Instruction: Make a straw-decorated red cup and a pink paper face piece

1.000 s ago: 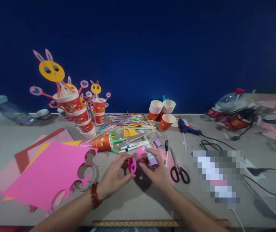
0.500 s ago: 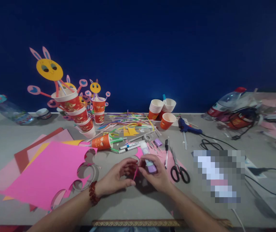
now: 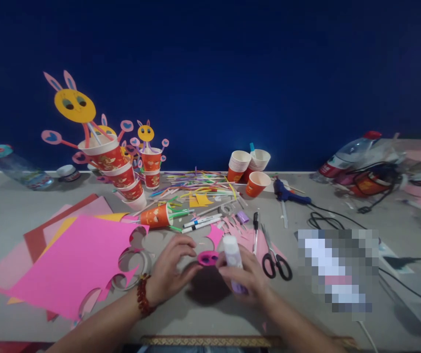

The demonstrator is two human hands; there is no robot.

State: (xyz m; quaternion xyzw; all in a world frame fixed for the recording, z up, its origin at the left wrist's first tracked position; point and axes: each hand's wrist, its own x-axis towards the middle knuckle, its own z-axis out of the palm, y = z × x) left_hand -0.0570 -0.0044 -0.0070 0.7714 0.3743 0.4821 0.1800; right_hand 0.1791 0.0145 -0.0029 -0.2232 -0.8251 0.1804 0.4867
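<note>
My left hand (image 3: 173, 269) curves around the left edge of a small pink paper disc (image 3: 207, 255), with the thumb at its lower rim. The disc has two dark eye-like spots and is tilted above the table, over a shadow. My right hand (image 3: 250, 277) grips a white and purple glue stick (image 3: 233, 255) that stands nearly upright, its white end upward. The fingertips of my right hand are close to the disc's right edge; whether they touch it is unclear. Pink paper scraps (image 3: 245, 233) lie just beyond, with black-handled scissors (image 3: 276, 267) to the right.
Cut paper sheets (image 3: 70, 264) and a tape roll (image 3: 142, 264) lie left. Behind stand decorated cup figures (image 3: 113, 162), scattered pipe cleaners (image 3: 196, 184) and stacked paper cups (image 3: 239, 164). A blue glue gun (image 3: 291, 195) with its cord, a bottle (image 3: 346, 157) and a pixelated patch are right.
The glue stick, which was lying beyond my hands, is now upright in my right hand. The pink disc has turned from edge-on to show its spotted face.
</note>
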